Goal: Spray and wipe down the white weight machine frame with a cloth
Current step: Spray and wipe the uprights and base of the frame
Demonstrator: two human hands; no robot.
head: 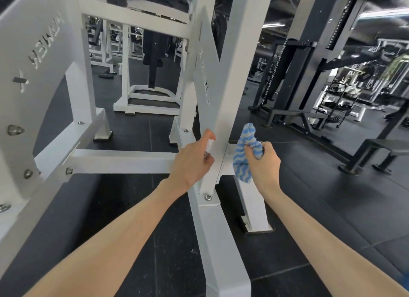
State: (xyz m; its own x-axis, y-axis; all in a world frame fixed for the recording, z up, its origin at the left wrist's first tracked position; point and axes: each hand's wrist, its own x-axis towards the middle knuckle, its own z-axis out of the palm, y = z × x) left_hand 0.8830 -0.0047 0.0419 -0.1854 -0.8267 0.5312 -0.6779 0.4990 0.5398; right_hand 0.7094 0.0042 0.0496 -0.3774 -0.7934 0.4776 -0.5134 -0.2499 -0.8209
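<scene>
— White steel: frame [44, 53] fills the view, its post [228, 110] runs up the middle, crossbar [124, 161] off to the left. Left hand [190, 161] curls round a small spray bottle [208, 148], nozzle [210, 141] just beside the post's left face.
— And the other?
— Right hand [263, 161] clenches a blue-and-white cloth [243, 150], bunched, held just right of the post. Can't tell if it touches the steel. One tail hangs loose below the fist.
— Risks from here?
— Nozzle sits very close. A squeeze likely floods one patch; run-off heads down the post to the bolt [207, 197] and the foot joint, and pools there if the wipe comes late.
— Overspray?
— If the nozzle points past the post's edge, mist lands on the black floor [309, 208]. Probably slick underfoot.
— Cloth?
— Wadded tight, so little of it meets the steel; streaks likely unless it's opened out. The loose tail could catch on a frame edge near the joint.
— Grip on the bottle?
— Bottle is small, mostly buried in the fingers. Wet fingers could let it slip.
— Containers?
— Only the bottle. Body hidden by the hand, just the white top shows. Fill level and liquid: can't tell.
</scene>
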